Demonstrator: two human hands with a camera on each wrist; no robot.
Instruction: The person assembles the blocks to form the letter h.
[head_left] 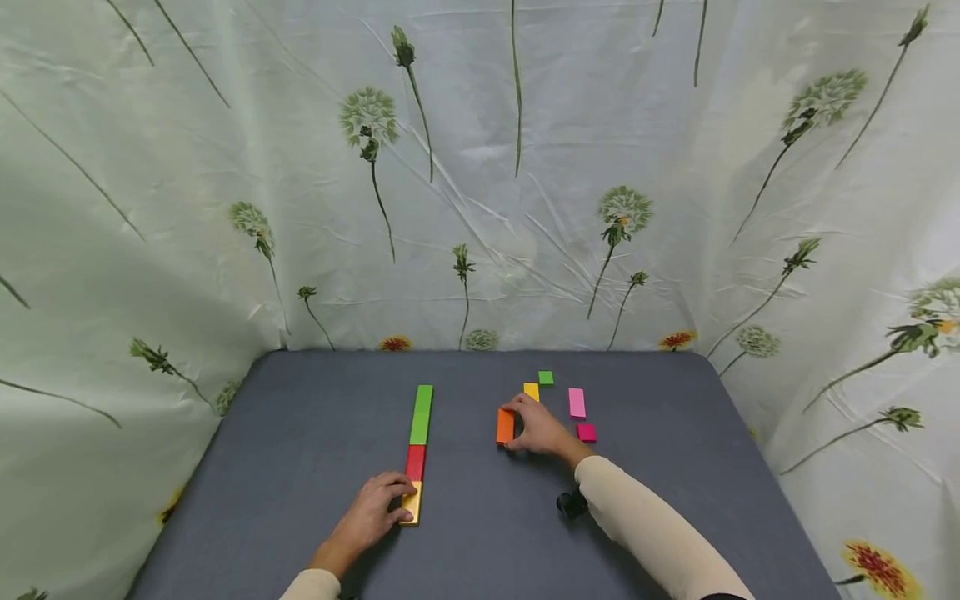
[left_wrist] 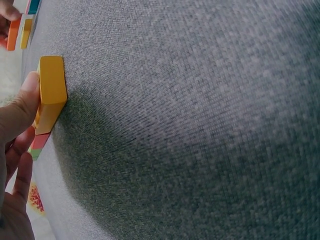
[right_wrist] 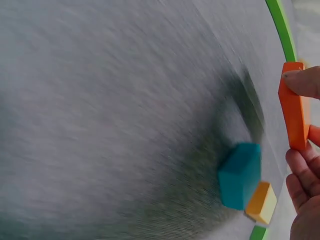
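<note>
My left hand (head_left: 372, 510) holds the yellow block (head_left: 410, 503) at the near end of a straight row, thumb at its near end and fingers by its far end. Beyond it in the row come a red block (head_left: 416, 462) and two green blocks (head_left: 422, 414), end to end. An orange block (head_left: 506, 427) is pinched between the thumb and fingers of my right hand (head_left: 542, 429); in the right wrist view a shadow falls on the cloth apart from it. Close by that hand lie a teal block (right_wrist: 240, 175), hidden in the head view, and another yellow block (head_left: 532, 390).
Right of the right hand are a pink block (head_left: 577, 403) and a magenta block (head_left: 587, 432). A small green block (head_left: 546, 378) lies farther back. Dark grey cloth (head_left: 315, 433) covers the table, and a flower-printed curtain (head_left: 480, 208) hangs behind its far edge.
</note>
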